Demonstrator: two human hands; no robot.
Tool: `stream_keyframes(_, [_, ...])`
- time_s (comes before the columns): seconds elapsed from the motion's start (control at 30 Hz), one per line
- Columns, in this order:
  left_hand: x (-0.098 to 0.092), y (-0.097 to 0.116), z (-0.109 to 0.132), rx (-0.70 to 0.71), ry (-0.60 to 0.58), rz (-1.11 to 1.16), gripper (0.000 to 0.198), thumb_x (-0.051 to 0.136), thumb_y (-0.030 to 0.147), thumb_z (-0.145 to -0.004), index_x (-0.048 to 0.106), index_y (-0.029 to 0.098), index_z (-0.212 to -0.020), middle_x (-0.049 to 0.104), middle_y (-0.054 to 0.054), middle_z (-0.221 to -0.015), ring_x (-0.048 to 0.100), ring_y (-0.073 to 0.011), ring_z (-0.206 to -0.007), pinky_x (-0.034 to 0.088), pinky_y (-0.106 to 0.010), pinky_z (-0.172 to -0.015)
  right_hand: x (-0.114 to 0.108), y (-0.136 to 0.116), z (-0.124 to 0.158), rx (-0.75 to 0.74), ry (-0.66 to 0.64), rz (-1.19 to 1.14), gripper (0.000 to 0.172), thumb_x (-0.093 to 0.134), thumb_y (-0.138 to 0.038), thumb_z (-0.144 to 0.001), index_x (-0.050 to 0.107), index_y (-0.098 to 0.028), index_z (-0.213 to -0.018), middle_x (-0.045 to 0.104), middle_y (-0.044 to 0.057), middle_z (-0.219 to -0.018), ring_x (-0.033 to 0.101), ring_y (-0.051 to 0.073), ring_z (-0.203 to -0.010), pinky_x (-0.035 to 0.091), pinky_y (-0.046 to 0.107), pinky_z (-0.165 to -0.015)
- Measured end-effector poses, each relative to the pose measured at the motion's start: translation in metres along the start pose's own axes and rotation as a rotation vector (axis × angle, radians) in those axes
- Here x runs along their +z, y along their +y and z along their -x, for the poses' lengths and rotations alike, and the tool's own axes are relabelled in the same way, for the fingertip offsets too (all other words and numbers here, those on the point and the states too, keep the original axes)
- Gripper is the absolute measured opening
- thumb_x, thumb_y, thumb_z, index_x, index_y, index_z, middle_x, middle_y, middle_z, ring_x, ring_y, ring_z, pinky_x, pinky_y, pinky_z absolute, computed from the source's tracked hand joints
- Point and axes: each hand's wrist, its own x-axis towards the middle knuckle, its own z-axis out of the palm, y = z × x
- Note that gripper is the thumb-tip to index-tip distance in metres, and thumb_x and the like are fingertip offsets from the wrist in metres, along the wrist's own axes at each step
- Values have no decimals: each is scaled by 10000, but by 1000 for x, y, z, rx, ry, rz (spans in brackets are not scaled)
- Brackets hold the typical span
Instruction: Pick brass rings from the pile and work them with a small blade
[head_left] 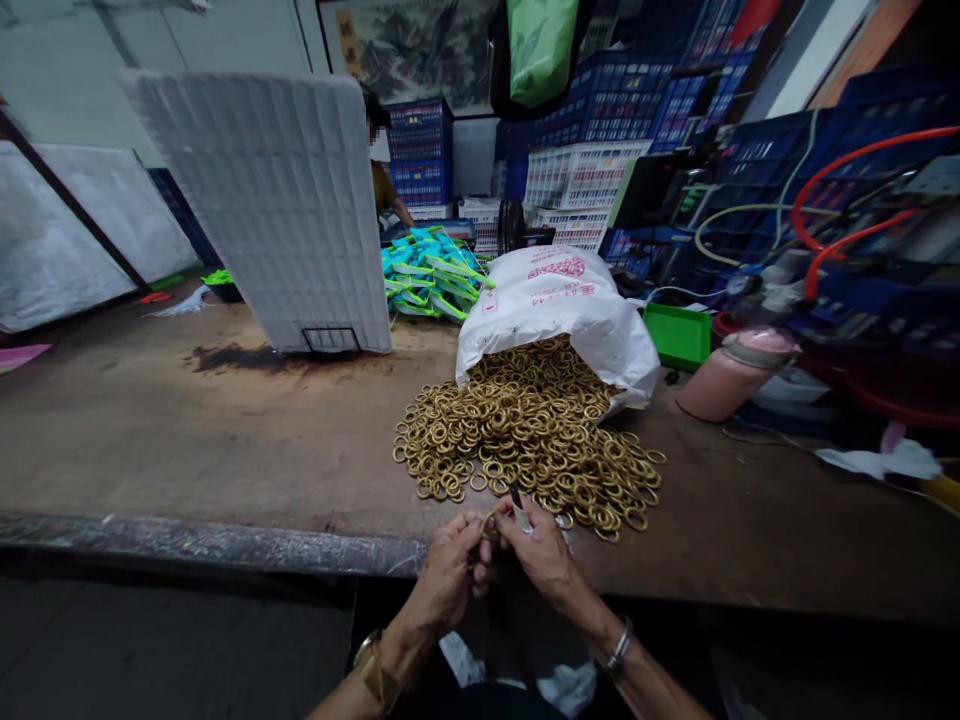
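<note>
My left hand (450, 575) and my right hand (541, 555) meet at the near edge of the table, fingers closed. Between their fingertips they pinch a small brass ring (489, 520). My right hand also grips a thin dark tool (519, 506) with a pale tip, pointing up and away. Just beyond my hands lies a big heap of brass rings (525, 435), spilling from a white sack (559, 300) lying on its side with its mouth toward me.
A brown worktable (187, 430) with a foil-wrapped front edge. A white gridded tray (274, 205) stands upright at the back, teal items (424, 275) beside it. A green box (679, 335), a pink bottle (731, 375), hoses and blue crates at right. A person stands behind the tray.
</note>
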Motion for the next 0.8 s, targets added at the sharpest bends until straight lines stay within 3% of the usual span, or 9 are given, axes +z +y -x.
stream_keyframes(0.2, [2, 3, 6, 19, -43, 55, 289, 545, 429, -746, 464, 157, -688, 462, 48, -551, 323, -21, -355, 220, -153, -335, 0, -7, 2, -18, -84, -26, 193, 458, -358, -738, 530, -179, -725, 555, -28, -578, 512, 115, -560, 402, 227, -584])
stream_keyframes(0.43, [0, 6, 8, 10, -33, 60, 271, 580, 401, -729, 498, 147, -778, 507, 22, -629, 364, -25, -387, 247, -156, -355, 2, -6, 1, -27, -54, -61, 178, 459, -353, -746, 502, -181, -728, 570, -26, -613, 513, 111, -567, 406, 224, -591])
stream_keyframes(0.67, [-1, 9, 9, 90, 41, -316, 316, 560, 456, -724, 506, 147, -691, 489, 41, -522, 340, -28, -351, 261, -164, -349, 1, -9, 4, -73, -82, 34, 201, 456, -366, -750, 503, -184, -678, 506, -38, -591, 459, 106, -570, 380, 219, -570])
stream_keyframes(0.8, [-3, 9, 9, 57, -17, -289, 312, 529, 470, -739, 486, 161, -718, 492, 48, -510, 316, -29, -324, 251, -162, -327, 2, -8, 3, -52, -76, 42, 211, 464, -371, -743, 502, -178, -665, 478, -42, -570, 431, 101, -558, 361, 213, -547])
